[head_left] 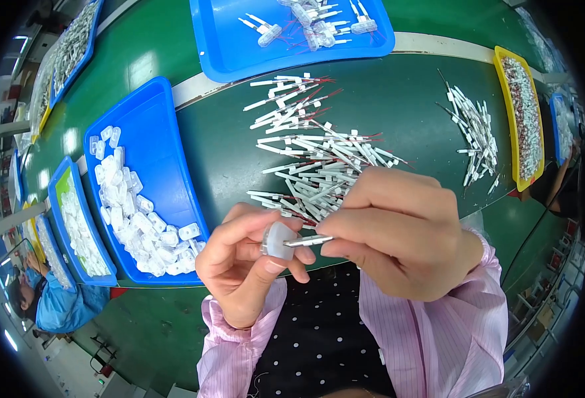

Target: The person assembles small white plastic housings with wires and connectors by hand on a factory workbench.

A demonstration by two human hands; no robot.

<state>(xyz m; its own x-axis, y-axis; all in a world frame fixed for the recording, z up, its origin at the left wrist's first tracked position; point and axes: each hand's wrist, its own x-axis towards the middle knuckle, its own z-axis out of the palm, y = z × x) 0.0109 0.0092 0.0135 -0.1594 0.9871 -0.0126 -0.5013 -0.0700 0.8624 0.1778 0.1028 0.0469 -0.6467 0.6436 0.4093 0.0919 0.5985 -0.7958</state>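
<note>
Fingers (238,231) clamped, left hand (236,268) on pale casing (278,241), right hand (405,232) on thin stick (311,241), over tabletop (408,109) edge, bare room between piles (479,132)

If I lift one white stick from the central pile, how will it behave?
The white stick looks stiff and light, being slim and straight. Its red wire is thin, so probably floppy. Others may drag along, since sticks lie crossed in the pile.
</note>
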